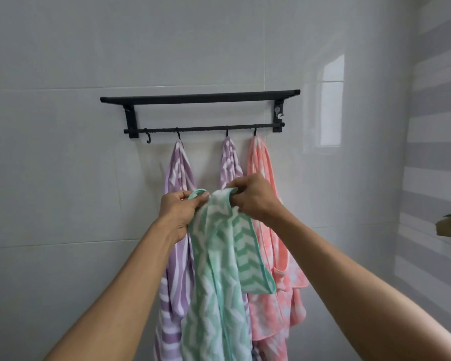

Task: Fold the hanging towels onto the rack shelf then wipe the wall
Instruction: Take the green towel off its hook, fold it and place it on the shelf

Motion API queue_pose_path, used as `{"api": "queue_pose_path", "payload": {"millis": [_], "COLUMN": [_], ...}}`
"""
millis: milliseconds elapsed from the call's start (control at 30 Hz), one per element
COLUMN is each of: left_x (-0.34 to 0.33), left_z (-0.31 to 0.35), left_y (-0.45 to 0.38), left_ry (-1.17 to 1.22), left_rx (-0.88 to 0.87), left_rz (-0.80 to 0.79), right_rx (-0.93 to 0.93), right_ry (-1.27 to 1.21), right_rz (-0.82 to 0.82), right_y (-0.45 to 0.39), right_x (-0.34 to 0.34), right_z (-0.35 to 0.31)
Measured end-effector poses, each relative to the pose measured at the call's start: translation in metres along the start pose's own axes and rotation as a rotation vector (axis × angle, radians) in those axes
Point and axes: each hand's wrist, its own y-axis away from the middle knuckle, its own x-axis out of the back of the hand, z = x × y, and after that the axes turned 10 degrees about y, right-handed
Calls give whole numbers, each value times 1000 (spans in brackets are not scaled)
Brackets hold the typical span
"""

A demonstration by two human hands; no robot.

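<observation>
While three towels hang from rack [200,97] hooks, left hand [178,214] and right hand [255,198] grip one green towel [214,269].

Single view, head-mounted, wide-angle. It faces a tiled wall [63,178] roughly square-on, angled slightly upward toward a black rack [201,97] sitting above frame centre. Both forearms enter from the lower corners, so the camera stands near, within arm's reach of the wall. A side wall [438,126] closes the right edge. No second view shares the scene
</observation>
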Motion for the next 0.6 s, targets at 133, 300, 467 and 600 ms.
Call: {"api": "queue_pose_path", "payload": {"millis": [133, 300, 467, 600], "left_x": [12, 19, -1, -8], "left_z": [2, 6, 11, 14], "left_y": [-7, -7, 7, 18], "left_ry": [42, 70, 133, 146], "left_rx": [17, 54, 128, 128], "left_rz": [147, 178, -22, -96], "right_rx": [146, 123, 221, 58], "right_ry": [277, -163, -44, -28], "right_rz": [52, -202, -184, 44], "right_y": [4, 10, 9, 0], "right_x": [11, 6, -13, -24], "right_z": [-8, -6, -19, -14]}}
